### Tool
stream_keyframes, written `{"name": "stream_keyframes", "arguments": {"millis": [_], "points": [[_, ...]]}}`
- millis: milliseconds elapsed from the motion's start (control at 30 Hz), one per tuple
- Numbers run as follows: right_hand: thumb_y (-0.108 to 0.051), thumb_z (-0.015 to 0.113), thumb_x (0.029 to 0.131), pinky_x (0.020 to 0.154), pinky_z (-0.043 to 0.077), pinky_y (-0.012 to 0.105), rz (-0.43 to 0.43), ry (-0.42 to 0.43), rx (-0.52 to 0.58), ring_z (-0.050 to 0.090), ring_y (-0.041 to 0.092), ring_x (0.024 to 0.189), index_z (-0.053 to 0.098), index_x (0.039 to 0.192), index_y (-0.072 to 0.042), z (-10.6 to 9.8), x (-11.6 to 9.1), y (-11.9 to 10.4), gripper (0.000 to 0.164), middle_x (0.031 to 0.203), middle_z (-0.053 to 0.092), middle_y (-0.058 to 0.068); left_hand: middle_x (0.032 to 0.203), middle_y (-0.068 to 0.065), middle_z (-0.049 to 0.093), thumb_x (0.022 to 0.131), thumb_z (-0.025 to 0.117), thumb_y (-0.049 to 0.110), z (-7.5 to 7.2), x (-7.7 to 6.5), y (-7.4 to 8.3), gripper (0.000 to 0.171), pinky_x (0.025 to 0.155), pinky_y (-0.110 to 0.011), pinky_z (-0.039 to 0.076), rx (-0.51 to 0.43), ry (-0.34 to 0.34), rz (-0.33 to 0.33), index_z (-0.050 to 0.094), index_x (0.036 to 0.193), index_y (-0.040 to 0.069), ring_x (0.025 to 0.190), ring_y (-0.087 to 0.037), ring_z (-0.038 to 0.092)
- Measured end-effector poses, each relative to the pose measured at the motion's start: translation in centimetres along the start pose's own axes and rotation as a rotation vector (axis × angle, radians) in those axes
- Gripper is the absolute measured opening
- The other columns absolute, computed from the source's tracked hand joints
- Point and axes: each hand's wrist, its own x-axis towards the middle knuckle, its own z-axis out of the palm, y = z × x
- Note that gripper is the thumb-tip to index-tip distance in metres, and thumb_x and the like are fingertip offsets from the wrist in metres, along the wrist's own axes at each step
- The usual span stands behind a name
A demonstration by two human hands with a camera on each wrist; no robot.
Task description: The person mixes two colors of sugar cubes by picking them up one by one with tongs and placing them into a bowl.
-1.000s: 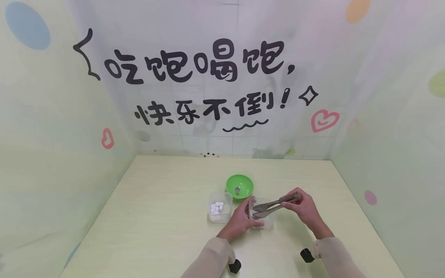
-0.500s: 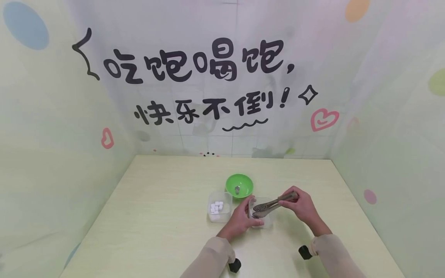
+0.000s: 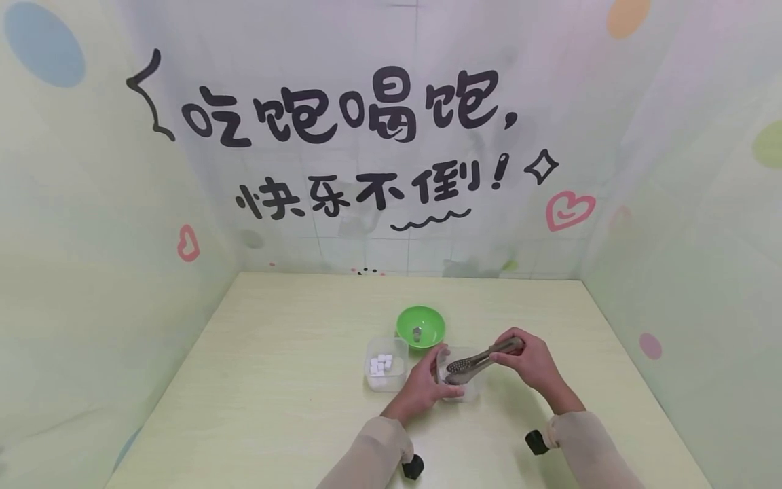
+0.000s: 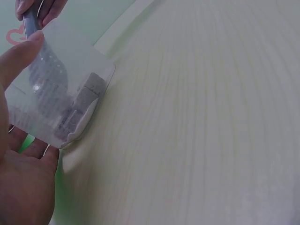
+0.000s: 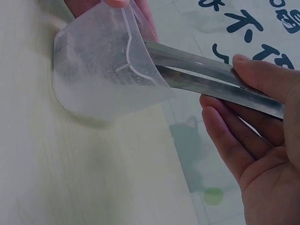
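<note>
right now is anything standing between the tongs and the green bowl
Yes: the tongs reach into the translucent container, so its wall and the left hand gripping it stand between the tips and the green bowl.

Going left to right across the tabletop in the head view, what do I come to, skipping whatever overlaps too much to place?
A clear container with white cubes → green bowl → second container → right hand.

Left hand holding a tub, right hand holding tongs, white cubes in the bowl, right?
Not the bowl: the head view shows the white cubes in the other tub. The left hand does hold a tub, and the right hand tongs.
</note>
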Motion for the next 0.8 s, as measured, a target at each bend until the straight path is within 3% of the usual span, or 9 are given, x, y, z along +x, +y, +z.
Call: {"name": "stream_keyframes", "arguments": {"millis": [467, 800], "points": [[-0.005, 0.081, 0.078, 0.06, 0.054, 0.028, -0.013, 0.011, -0.072, 0.066, 0.017, 0.071, 0.066, 0.094, -0.008, 1.2, -0.2, -0.1, 0.022, 0.082, 0.07, 0.004, 0.151, -0.006, 0.039, 0.07, 0.087, 0.025, -0.1, -0.1, 0.3, 0.102, 0.113, -0.042, 0.028, 0.004, 0.001, -0.01, 0.028, 0.153, 0.011, 0.136, -0.027, 0.038], [-0.007, 0.081, 0.078, 0.059, 0.054, 0.026, -0.045, 0.062, -0.012, 0.066, 0.013, 0.07, 0.067, 0.093, -0.005, 1.3, -0.6, 0.3, 0.021, 0.083, 0.071, 0.008, 0.151, -0.007, 0.04, 0.07, 0.088, 0.023, 0.0, 0.0, 0.2, 0.103, 0.111, -0.041, 0.031, 0.001, -0.001, -0.004, 0.028, 0.153, 0.01, 0.135, -0.027, 0.04]]}}
